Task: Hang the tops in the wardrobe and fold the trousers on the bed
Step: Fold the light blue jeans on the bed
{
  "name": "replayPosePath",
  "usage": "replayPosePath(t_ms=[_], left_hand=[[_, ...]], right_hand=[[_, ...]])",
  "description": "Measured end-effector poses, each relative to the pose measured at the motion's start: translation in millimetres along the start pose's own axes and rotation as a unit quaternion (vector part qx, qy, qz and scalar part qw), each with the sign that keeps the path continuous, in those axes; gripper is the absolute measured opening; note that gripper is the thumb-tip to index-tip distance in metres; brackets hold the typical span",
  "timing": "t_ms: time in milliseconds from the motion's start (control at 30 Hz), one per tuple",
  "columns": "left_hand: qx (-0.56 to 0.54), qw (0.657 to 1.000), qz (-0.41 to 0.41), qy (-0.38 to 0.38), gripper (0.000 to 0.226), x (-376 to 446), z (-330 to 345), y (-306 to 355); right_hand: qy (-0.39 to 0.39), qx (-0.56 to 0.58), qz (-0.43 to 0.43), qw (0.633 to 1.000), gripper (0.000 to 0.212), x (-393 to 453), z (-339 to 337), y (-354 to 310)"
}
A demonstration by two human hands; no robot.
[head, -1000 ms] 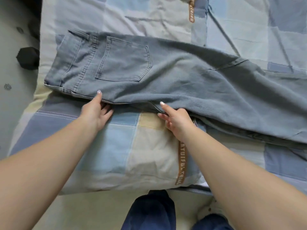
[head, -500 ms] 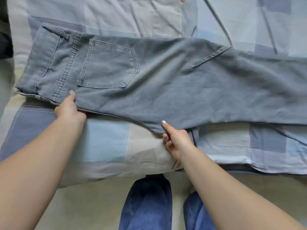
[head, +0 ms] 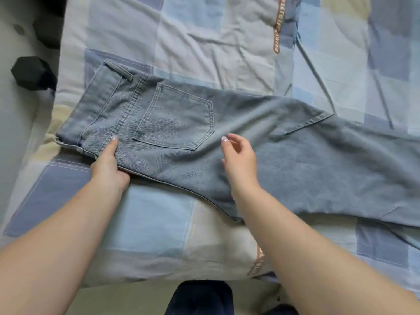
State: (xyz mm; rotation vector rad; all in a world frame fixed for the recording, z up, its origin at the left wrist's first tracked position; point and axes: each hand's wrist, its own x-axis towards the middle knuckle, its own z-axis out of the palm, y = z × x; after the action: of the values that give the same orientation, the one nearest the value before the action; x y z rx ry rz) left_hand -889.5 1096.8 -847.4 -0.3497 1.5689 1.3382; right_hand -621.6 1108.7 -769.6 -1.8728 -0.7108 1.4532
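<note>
Jeans: light blue, folded leg on leg, flat on bed, waistband left, back pocket up.
Left hand: pinches near edge below waistband, thumb on top.
Right hand: over the seat, fingers loosely bent, gripping nothing.
Floor, left: black dumbbell.

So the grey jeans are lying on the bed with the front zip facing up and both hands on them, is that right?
Not quite: the head view shows the jeans back pocket up, not the zip. They do lie on the bed, the left hand and right hand on them.
</note>
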Motion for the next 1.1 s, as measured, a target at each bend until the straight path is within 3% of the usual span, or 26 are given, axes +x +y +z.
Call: replayPosePath(t_ms=[67, 167, 233, 367, 467, 600, 667, 767, 867, 967, 1033, 1100], left_hand=[[0.000, 1.000, -0.004, -0.006, 0.053, 0, 1, 2], [-0.007, 1.000, -0.006, -0.020, 0.048, 2, 1, 5], [-0.021, 1.000, 0.002, -0.015, 0.041, 3, 1, 14], [-0.040, 0.997, 0.018, -0.057, 0.044, -7, 1, 37], [-0.026, 0.991, 0.043, -0.122, 0.037, -36, 12, 52], [0.062, 0.974, 0.141, -0.168, 0.024, -97, 44, 52], [0.159, 0.937, 0.213, -0.228, 0.020, -130, 62, 46], [0.307, 0.826, 0.324, -0.344, 0.028, -170, 87, 24], [0.411, 0.738, 0.388, -0.369, 0.050, -202, 111, -7], [0.497, 0.665, 0.443, -0.340, 0.071, -236, 127, -46], [0.538, 0.607, 0.477, -0.340, 0.076, -261, 139, -80], [0.571, 0.559, 0.507, -0.323, 0.078, -286, 154, -127]], right_hand=[[-0.050, -0.197, -0.051, 0.978, 0.046, 37, 16, -9], [-0.144, -0.462, -0.089, 0.870, 0.073, 76, 31, -23], [-0.194, -0.501, -0.086, 0.839, 0.082, 94, 35, -33], [-0.230, -0.424, -0.048, 0.875, 0.081, 112, 44, -50], [-0.187, -0.398, -0.073, 0.895, 0.075, 102, 62, -55], [-0.162, -0.221, -0.076, 0.959, 0.061, 65, 83, -68], [-0.187, -0.145, -0.011, 0.972, 0.057, 46, 84, -84], [-0.297, 0.013, 0.111, 0.948, 0.051, 25, 65, -117], [-0.317, 0.101, 0.102, 0.938, 0.057, 17, 15, -146], [-0.319, 0.073, 0.072, 0.942, 0.058, 16, -52, -165], [-0.300, 0.000, 0.058, 0.952, 0.037, 16, -94, -164], [-0.217, -0.074, 0.026, 0.973, 0.011, 21, -140, -154]])
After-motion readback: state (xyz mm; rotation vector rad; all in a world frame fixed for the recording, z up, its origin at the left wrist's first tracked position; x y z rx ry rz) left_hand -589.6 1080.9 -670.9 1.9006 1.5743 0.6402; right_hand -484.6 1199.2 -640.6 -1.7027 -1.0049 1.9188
